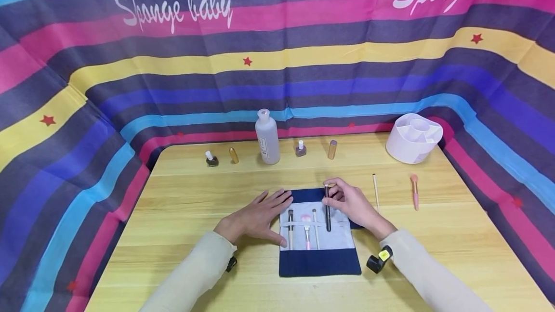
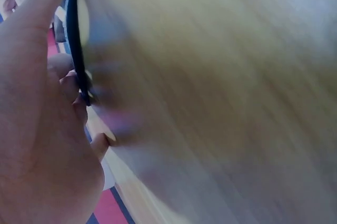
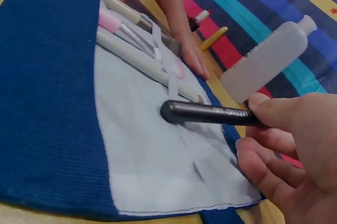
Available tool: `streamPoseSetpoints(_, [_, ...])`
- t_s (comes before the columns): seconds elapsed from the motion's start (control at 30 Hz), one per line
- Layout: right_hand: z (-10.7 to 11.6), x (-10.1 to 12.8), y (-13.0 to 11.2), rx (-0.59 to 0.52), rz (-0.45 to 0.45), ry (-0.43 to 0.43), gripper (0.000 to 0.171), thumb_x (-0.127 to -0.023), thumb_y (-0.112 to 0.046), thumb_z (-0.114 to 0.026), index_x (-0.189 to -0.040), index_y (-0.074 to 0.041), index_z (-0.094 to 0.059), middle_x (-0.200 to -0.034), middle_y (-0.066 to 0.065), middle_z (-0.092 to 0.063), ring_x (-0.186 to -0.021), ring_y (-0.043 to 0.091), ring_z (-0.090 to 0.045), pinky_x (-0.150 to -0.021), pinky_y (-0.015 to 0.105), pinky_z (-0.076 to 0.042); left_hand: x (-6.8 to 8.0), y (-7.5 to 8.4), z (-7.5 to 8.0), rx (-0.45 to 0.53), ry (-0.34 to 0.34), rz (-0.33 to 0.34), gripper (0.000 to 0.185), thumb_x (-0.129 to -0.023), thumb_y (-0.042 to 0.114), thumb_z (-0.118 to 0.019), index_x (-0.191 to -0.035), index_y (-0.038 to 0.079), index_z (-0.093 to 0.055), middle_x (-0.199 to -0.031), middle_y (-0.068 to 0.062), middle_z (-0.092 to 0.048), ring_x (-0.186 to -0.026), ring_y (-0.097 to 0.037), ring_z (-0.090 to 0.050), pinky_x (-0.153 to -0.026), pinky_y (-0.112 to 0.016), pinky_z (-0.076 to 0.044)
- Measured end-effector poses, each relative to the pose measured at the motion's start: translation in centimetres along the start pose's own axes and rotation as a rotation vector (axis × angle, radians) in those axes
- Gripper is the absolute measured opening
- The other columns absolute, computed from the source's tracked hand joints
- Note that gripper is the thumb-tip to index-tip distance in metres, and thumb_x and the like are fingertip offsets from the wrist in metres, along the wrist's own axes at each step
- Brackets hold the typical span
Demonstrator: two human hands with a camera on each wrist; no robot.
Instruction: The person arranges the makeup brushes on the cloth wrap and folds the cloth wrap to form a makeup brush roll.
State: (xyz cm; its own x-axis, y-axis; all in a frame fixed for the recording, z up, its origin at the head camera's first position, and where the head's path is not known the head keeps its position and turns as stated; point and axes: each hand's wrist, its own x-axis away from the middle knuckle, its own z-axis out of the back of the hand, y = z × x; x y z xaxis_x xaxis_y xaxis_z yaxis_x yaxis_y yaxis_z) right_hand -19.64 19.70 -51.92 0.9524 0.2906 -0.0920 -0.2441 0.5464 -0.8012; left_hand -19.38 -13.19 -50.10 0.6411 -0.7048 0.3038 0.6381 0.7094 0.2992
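A navy fabric brush roll (image 1: pixel 320 264) with a pale grey lining lies unfolded on the wooden table. Behind its elastic strap sit a dark-tipped brush (image 1: pixel 291 230), a pink brush (image 1: pixel 307 236) and a slim pale brush (image 1: pixel 316 229). My left hand (image 1: pixel 259 219) rests on the roll's left edge with its fingers extended. Between thumb and fingers, my right hand (image 1: pixel 354 205) pinches a black makeup brush (image 1: pixel 327 218) over the right part of the lining. In the right wrist view the handle's rounded end (image 3: pixel 171 112) points at the strap; the brush's other end is hidden by the hand.
Along the back stand a translucent bottle (image 1: pixel 268 141), two nail polish bottles (image 1: pixel 301 149), a gold tube (image 1: pixel 234 155), a copper tube (image 1: pixel 332 149) and a white organizer (image 1: pixel 409 146). Right of the roll lie a thin brush (image 1: pixel 376 191) and a pink-handled brush (image 1: pixel 415 194). Striped cloth (image 1: pixel 260 85) surrounds the table.
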Motion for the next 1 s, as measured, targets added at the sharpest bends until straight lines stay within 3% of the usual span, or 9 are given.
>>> streamPoseSetpoints(0.13, [0.2,-0.3,0.2,-0.030,-0.005,0.061,0.049,-0.101,-0.017,-0.080,-0.144,-0.004,-0.061,-0.103,0.006,-0.076,-0.082,0.011,-0.070,-0.071,0.025,-0.057,-0.3,0.6,0.2,0.060,0.075,0.014,0.097,-0.096,0.077,-0.065,-0.173,0.029,-0.032,-0.184,0.005,-0.017,-0.172,-0.022,-0.009,-0.138,-0.058,-0.011])
streamPoseSetpoints(0.23, [0.4,-0.5,0.1,-0.043,-0.015,0.086,0.049,-0.103,-0.017,-0.078,-0.146,-0.004,-0.059,-0.105,0.008,-0.076,-0.080,0.013,-0.072,-0.070,0.026,-0.058,-1.1,1.6,0.1,0.065,0.216,-0.038,0.068,-0.103,0.063,-0.066,-0.160,0.027,-0.057,-0.175,0.001,-0.041,-0.166,-0.026,-0.031,-0.134,-0.062,-0.023])
streamPoseSetpoints(0.3, [0.4,-0.7,0.1,-0.053,-0.020,0.090,0.049,-0.103,-0.017,-0.078,-0.147,-0.005,-0.059,-0.106,0.010,-0.077,-0.079,0.015,-0.073,-0.069,0.027,-0.059,-1.8,2.6,0.0,0.029,0.308,-0.086,0.050,-0.105,0.053,-0.069,-0.146,0.025,-0.070,-0.160,0.001,-0.060,-0.154,-0.025,-0.048,-0.130,-0.061,-0.033])
streamPoseSetpoints(0.4, [0.2,-0.8,0.1,-0.075,-0.026,0.089,0.049,-0.104,-0.017,-0.077,-0.148,-0.005,-0.058,-0.109,0.011,-0.077,-0.079,0.017,-0.074,-0.067,0.028,-0.060,-3.2,4.4,-0.3,-0.044,0.389,-0.126,0.032,-0.104,0.045,-0.073,-0.130,0.027,-0.078,-0.130,0.007,-0.074,-0.130,-0.018,-0.061,-0.119,-0.054,-0.044])
streamPoseSetpoints(0.47, [0.1,-0.8,0.1,-0.090,-0.027,0.091,0.049,-0.104,-0.017,-0.076,-0.148,-0.005,-0.058,-0.111,0.013,-0.076,-0.078,0.017,-0.074,-0.066,0.028,-0.061,-4.0,5.6,-0.6,-0.076,0.400,-0.116,0.024,-0.104,0.045,-0.073,-0.122,0.030,-0.080,-0.115,0.012,-0.074,-0.117,-0.013,-0.061,-0.113,-0.049,-0.047])
streamPoseSetpoints(0.63, [0.2,-0.7,0.2,-0.090,-0.021,0.090,0.047,-0.104,-0.016,-0.076,-0.147,-0.006,-0.058,-0.109,0.012,-0.076,-0.077,0.016,-0.073,-0.066,0.028,-0.061,-5.6,7.9,-1.3,-0.132,0.405,-0.101,0.017,-0.104,0.047,-0.073,-0.110,0.034,-0.081,-0.103,0.020,-0.072,-0.102,-0.007,-0.058,-0.100,-0.038,-0.045])
streamPoseSetpoints(0.8, [0.2,-0.6,0.3,-0.074,-0.018,0.080,0.047,-0.103,-0.015,-0.077,-0.146,-0.006,-0.059,-0.106,0.010,-0.076,-0.075,0.015,-0.071,-0.064,0.026,-0.057,-6.5,8.9,-1.6,-0.172,0.408,-0.075,0.013,-0.103,0.047,-0.074,-0.102,0.035,-0.081,-0.098,0.022,-0.070,-0.095,-0.005,-0.056,-0.092,-0.033,-0.040])
streamPoseSetpoints(1.0, [0.1,-0.5,0.4,-0.065,-0.027,0.071,0.047,-0.103,-0.016,-0.077,-0.145,-0.006,-0.058,-0.105,0.009,-0.076,-0.073,0.015,-0.071,-0.062,0.026,-0.055,-6.8,9.4,-2.0,-0.225,0.452,-0.065,0.011,-0.103,0.040,-0.073,-0.099,0.034,-0.082,-0.096,0.019,-0.072,-0.090,-0.006,-0.060,-0.091,-0.034,-0.042])
